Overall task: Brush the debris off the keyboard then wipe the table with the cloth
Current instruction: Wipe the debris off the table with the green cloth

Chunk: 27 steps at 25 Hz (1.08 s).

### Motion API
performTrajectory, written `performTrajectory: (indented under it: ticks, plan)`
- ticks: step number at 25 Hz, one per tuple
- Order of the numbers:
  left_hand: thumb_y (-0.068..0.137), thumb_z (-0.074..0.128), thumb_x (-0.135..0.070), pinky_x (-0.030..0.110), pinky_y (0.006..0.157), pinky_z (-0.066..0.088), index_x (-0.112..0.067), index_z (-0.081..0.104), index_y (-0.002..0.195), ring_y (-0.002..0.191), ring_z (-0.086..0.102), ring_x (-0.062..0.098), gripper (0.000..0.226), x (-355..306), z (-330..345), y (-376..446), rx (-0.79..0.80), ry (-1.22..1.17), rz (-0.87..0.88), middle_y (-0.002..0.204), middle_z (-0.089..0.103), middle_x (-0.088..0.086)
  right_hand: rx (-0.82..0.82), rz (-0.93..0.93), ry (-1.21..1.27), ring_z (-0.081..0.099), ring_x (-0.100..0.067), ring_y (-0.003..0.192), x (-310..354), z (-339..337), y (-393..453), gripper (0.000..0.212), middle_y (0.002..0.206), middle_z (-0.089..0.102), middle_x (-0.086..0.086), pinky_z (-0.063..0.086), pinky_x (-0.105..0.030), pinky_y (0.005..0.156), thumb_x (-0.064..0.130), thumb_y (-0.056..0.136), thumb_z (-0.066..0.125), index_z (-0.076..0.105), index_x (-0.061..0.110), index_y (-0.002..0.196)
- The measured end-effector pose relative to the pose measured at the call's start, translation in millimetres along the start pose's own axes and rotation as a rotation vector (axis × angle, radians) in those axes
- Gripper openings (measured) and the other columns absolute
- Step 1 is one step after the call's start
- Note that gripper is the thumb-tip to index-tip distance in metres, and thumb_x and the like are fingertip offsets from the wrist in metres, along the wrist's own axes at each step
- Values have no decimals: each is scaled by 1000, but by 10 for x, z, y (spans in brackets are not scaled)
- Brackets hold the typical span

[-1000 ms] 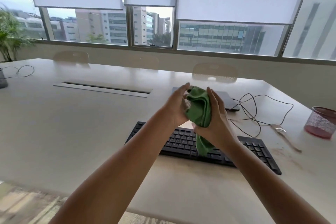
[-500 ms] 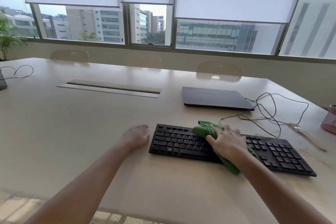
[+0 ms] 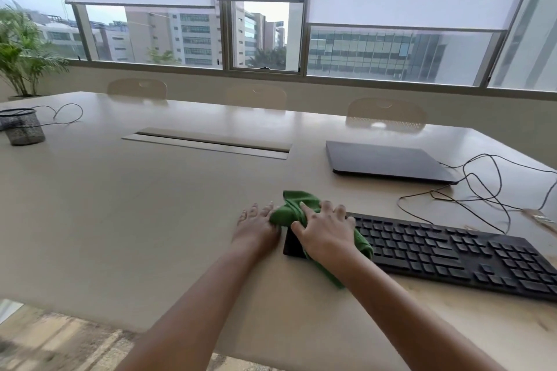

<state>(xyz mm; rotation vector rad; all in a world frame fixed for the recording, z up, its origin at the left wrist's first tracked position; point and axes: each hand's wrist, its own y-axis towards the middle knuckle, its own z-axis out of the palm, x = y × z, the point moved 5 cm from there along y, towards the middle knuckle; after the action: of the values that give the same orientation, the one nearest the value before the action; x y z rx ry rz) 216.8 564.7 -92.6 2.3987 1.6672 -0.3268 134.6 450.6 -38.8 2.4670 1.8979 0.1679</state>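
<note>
The black keyboard point(image 3: 446, 253) lies on the beige table point(image 3: 135, 220), right of centre. My right hand point(image 3: 325, 235) grips the bunched green cloth point(image 3: 291, 209) and presses it onto the keyboard's left end. A tail of the cloth trails under my wrist toward the table's front. My left hand point(image 3: 256, 227) lies flat on the table beside the keyboard's left edge, fingers straight, its fingertips next to the cloth. The keyboard's leftmost keys are hidden under cloth and hand.
A closed dark laptop point(image 3: 385, 161) lies behind the keyboard, with tangled black cables point(image 3: 482, 190) to its right. A brush point(image 3: 539, 218) lies at the right edge. A black mesh cup point(image 3: 22, 126) stands far left. A cable slot point(image 3: 208, 143) runs mid-table. Faint dirt marks the table front right point(image 3: 512, 319).
My right hand brought the cloth down from mid-air onto the keyboard, then slid it left to the keyboard's left end. My left hand let go of the cloth and settled flat beside the keyboard.
</note>
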Motion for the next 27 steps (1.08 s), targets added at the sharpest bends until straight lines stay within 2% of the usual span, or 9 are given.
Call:
performTrajectory:
  ticks: [4,9,13,19,27]
  plan:
    - [95,32,-40,32,119,3,-24,15,151,146,4,16,60,40,15,-21,27,15,1,158,13,4,-2,-36,8,25,-34,126,295,73,68,59,141,29,-10,26,-49,99,56,92,32,26,32,146]
    - [100,22,-36,36,119,5,-24,19,150,146,7,18,51,8,-41,-35,-14,42,29,158,14,-4,-19,41,-4,29,-34,122,-11,39,179,56,135,32,-11,31,-48,95,54,92,34,32,31,143]
    - [101,20,-35,35,119,4,-29,18,150,146,5,17,49,22,-44,-47,-5,62,39,158,10,-10,-39,153,-5,33,-33,118,-621,-34,163,51,129,35,-10,36,-45,90,54,91,35,41,30,136]
    - [101,20,-36,34,119,5,-30,18,150,146,6,16,49,25,-43,-32,-25,77,32,158,11,-11,-78,387,-37,37,-30,110,-1835,-137,-6,49,121,37,-9,38,-43,90,57,91,37,48,29,130]
    - [101,21,-36,32,119,5,-30,19,150,146,8,15,49,20,-18,-23,-26,78,25,157,12,-11,-70,690,-74,33,-36,121,-3168,-318,-410,50,134,35,-12,37,-41,93,55,90,38,50,27,129]
